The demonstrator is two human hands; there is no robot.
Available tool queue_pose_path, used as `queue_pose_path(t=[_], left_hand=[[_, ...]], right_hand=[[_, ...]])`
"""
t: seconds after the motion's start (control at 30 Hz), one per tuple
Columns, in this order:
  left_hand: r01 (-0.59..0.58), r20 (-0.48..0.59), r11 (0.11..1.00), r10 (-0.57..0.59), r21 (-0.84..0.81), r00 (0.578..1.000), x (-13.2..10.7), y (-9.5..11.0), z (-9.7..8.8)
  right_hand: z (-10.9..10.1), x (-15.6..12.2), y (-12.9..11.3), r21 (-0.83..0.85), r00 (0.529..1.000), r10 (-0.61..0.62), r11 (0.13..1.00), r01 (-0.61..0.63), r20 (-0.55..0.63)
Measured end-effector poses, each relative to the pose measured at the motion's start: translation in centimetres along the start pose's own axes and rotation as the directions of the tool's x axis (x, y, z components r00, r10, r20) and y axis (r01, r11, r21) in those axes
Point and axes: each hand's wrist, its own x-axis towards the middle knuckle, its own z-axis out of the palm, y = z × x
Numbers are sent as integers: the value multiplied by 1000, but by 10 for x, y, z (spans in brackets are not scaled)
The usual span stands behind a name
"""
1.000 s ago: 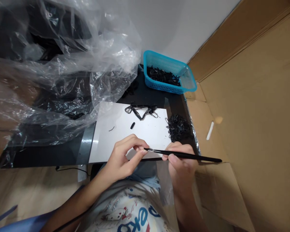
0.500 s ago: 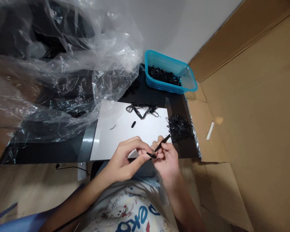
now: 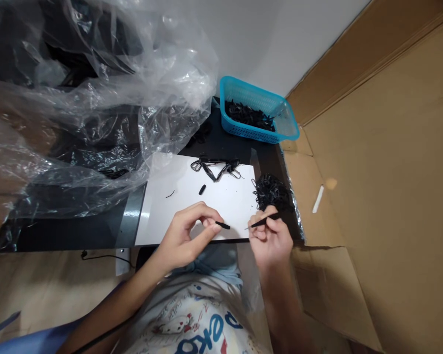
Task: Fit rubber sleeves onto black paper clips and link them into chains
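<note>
**Hands part, piece and tool now separate**

Since half a second ago your two hands have drawn apart, and the tool tip that met the piece then now stands clear of it, with bare white sheet (image 3: 221,201) showing between them.

Your left hand (image 3: 184,236) pinches a short black piece (image 3: 223,225) between thumb and forefinger. The piece juts out to the right past the fingertips (image 3: 216,228), just above the near edge of the sheet. Your other fingers curl loosely underneath.

Your right hand (image 3: 272,238) is closed around a thin black tool (image 3: 265,221), with the fingers pressed together on its shaft. Its pale point aims left toward the piece, near it but not touching.

Just beyond your right hand lies a heap of black loops (image 3: 273,191). A loose black bit (image 3: 202,189) and a tangle of black clips (image 3: 216,167) rest farther out on the sheet. A blue basket (image 3: 280,137) of black parts sits at the far right, and crumpled clear plastic (image 3: 96,113) is on the left.
</note>
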Motion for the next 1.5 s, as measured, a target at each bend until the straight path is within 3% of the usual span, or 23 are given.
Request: queue_pose_path(t=[0.1, 0.27, 0.37, 0.53, 0.77, 1.03, 1.2, 1.4, 1.5], left_hand=[[7, -37, 1000, -7, -4, 999, 2, 0, -1], [-1, -53, 1000, 1, 8, 999, 5, 2, 4], [-40, -31, 999, 40, 13, 999, 4, 5, 6], [-114, -1, 993, 114, 31, 993, 1, 9, 6], [-71, 22, 997, 72, -9, 997, 0, 13, 6], [-5, 18, 996, 7, -84, 1000, -3, 13, 8], [13, 11, 993, -11, -115, 1000, -3, 13, 9], [-26, -25, 996, 24, -90, 999, -4, 14, 10], [-36, -31, 997, 34, -71, 999, -6, 14, 11]], right_hand=[[-14, -3, 2, -237, 948, -311, 928, 288, -62], [-18, -15, 0, -458, 781, -612, 662, 593, 127], [-7, -25, -1, -432, 713, -660, 587, 685, 234], [4, -30, 1, -389, 679, -644, 559, 733, 354], [2, -27, 3, -374, 578, -686, 445, 814, 441], [2, -28, 6, -370, 590, -683, 463, 805, 431], [6, -30, 8, -352, 663, -645, 562, 749, 381], [10, -31, 13, -284, 696, -639, 636, 717, 326], [15, -32, 14, -278, 771, -593, 719, 637, 231]])
